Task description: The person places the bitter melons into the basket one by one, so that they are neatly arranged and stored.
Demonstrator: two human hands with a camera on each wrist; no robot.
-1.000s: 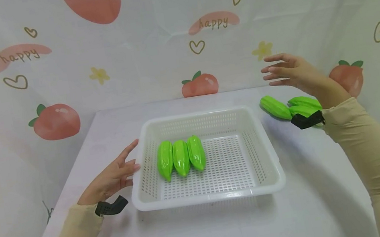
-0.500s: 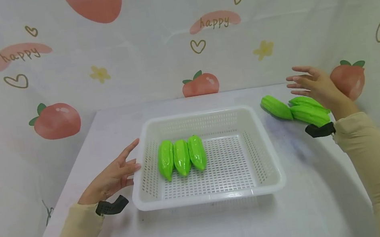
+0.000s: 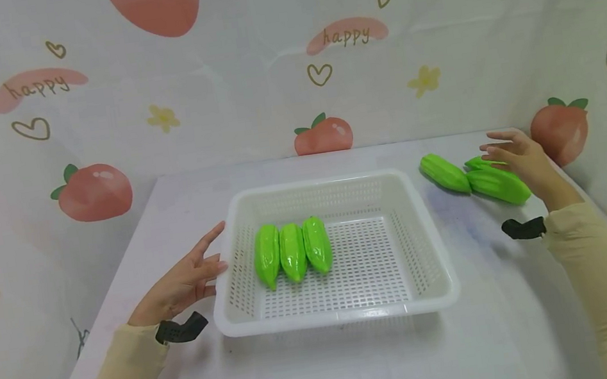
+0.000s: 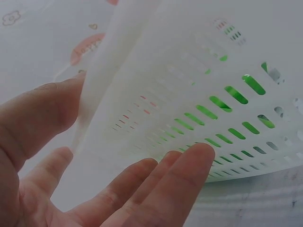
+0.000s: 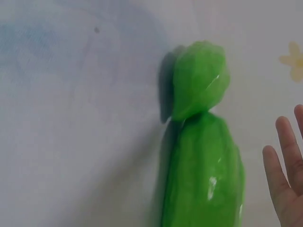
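A white plastic basket (image 3: pixel 337 316) stands mid-table, with three glossy green ridged gourds (image 3: pixel 292 252) lying side by side in its left half. My left hand (image 3: pixel 180 286) is at the basket's left side, fingers loosely extended; in the left wrist view its fingertips (image 4: pixel 201 153) lie against the slotted wall. Right of the basket, three more of these gourds (image 3: pixel 498 185) lie close together on the table. Over the rearmost one hovers my right hand (image 3: pixel 528 163), its fingers spread and holding nothing. The right wrist view shows two gourds (image 5: pixel 203 175) end to end, with the fingers beside them.
The white table (image 3: pixel 341 372) ends at the back against a cloth (image 3: pixel 243 94) printed with fruit, hearts and flowers. This cloth also rises on both sides. Each wrist wears a black camera mount (image 3: pixel 182 328). A thin dark cord (image 3: pixel 81 336) hangs at the left.
My right hand has come down and to the right, from above the table's back edge to close over the loose gourds. The left hand and the basket have stayed put.
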